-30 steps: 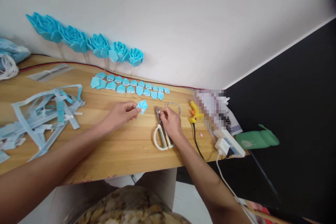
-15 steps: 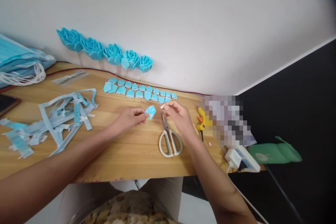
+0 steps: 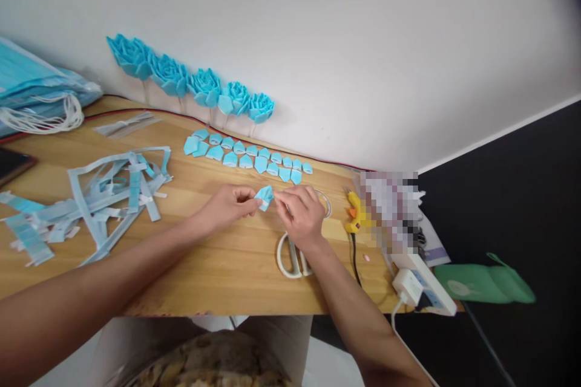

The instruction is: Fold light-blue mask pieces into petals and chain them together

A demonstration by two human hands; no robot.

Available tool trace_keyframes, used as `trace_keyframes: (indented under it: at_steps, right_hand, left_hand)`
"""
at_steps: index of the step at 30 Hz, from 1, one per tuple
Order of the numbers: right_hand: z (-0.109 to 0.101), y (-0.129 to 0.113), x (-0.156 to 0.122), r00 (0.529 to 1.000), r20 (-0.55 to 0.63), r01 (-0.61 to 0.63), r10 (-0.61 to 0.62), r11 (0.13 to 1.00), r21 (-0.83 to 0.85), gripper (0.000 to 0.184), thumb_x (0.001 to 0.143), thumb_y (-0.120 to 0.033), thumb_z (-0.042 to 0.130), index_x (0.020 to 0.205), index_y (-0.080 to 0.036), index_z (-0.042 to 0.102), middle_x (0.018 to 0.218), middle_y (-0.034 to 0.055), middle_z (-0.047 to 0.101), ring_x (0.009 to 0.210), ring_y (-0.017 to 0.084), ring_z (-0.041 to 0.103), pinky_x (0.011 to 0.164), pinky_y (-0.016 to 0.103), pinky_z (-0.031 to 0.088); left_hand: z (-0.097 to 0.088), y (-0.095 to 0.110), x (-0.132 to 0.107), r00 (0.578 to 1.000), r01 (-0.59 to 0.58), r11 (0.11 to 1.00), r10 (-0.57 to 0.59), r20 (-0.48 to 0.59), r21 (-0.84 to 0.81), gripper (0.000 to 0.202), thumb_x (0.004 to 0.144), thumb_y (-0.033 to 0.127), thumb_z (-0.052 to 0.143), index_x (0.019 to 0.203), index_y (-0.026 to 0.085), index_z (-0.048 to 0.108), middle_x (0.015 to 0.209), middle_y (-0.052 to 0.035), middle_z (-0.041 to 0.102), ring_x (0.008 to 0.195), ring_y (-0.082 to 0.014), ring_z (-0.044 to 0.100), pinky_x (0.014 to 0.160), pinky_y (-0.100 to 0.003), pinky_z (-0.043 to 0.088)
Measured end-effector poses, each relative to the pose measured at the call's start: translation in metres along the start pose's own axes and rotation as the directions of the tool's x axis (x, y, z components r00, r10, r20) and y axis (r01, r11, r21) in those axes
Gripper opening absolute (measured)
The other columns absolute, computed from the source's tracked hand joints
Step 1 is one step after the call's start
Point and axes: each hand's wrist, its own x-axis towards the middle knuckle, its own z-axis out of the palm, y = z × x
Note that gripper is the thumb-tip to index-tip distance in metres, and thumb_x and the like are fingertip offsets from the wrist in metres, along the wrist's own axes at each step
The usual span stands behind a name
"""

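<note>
Between the thumb and fingers of my left hand (image 3: pixel 236 202) is a small folded blue petal (image 3: pixel 265 196) of mask-like fabric, with a white patch low on its face. My right hand (image 3: pixel 299 211) is closed, its thumb and fingertips pinching at the petal's right edge. Under the right hand lie white-handled scissors (image 3: pixel 282 260), their blades hidden by it. A pale ring like a tape roll (image 3: pixel 327 202) shows partly behind that hand. Beyond the hands, several folded blue petals (image 3: pixel 230 159) lie in two rows on the wooden table (image 3: pixel 204 278).
Several blue fabric flowers (image 3: pixel 206 86) on thin stems lean on the wall. Cut strips (image 3: pixel 104 211) lie left, below a bag of blue masks (image 3: pixel 40 91). To the right are a yellow glue gun (image 3: pixel 356 211), a power strip (image 3: pixel 436 290) and a green pouch (image 3: pixel 485 283).
My right hand has moved left and down to the petal, now covering the scissors' blades. The small white strip it held is no longer visible. The petal has tilted, and the view has shifted slightly.
</note>
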Motion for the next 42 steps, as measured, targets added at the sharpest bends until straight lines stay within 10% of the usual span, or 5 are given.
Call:
trace_keyframes:
  at_steps: [35, 39, 42]
  right_hand:
    - [-0.002, 0.0, -0.001, 0.961, 0.27, -0.111, 0.052, 0.972, 0.205, 0.026, 0.085, -0.02, 0.055, 0.107, -0.021, 0.068, 0.089, 0.0059, 0.067, 0.081, 0.019, 0.056, 0.074, 0.035, 0.046]
    - [-0.004, -0.002, 0.0, 0.938, 0.287, -0.281, 0.192, 0.907, 0.312, 0.025, 0.089, -0.024, 0.05, 0.106, -0.022, 0.069, 0.087, 0.0052, 0.066, 0.083, 0.018, 0.057, 0.077, 0.036, 0.047]
    - [-0.003, -0.001, 0.0, 0.827, 0.358, -0.559, 0.433, 0.698, 0.447, 0.026, 0.093, -0.031, 0.046, 0.109, -0.024, 0.066, 0.095, 0.0049, 0.067, 0.089, 0.017, 0.061, 0.082, 0.035, 0.049]
  left_hand:
    - [-0.001, -0.004, -0.001, 0.997, 0.069, 0.96, -0.06, 0.039, -0.271, 0.031, 0.077, 0.043, 0.062, 0.066, 0.014, 0.064, 0.059, 0.0007, 0.055, 0.057, -0.0103, 0.046, 0.055, -0.023, 0.034]
    - [-0.002, -0.002, 0.0, 0.998, 0.06, 0.966, -0.051, 0.039, -0.251, 0.031, 0.077, 0.044, 0.061, 0.07, 0.014, 0.066, 0.061, 0.0008, 0.056, 0.057, -0.0103, 0.046, 0.054, -0.023, 0.035]
    - [-0.002, 0.002, 0.0, 0.998, 0.057, 0.979, -0.049, 0.041, -0.198, 0.031, 0.074, 0.045, 0.063, 0.069, 0.015, 0.066, 0.058, 0.0011, 0.055, 0.056, -0.0105, 0.046, 0.052, -0.022, 0.035]
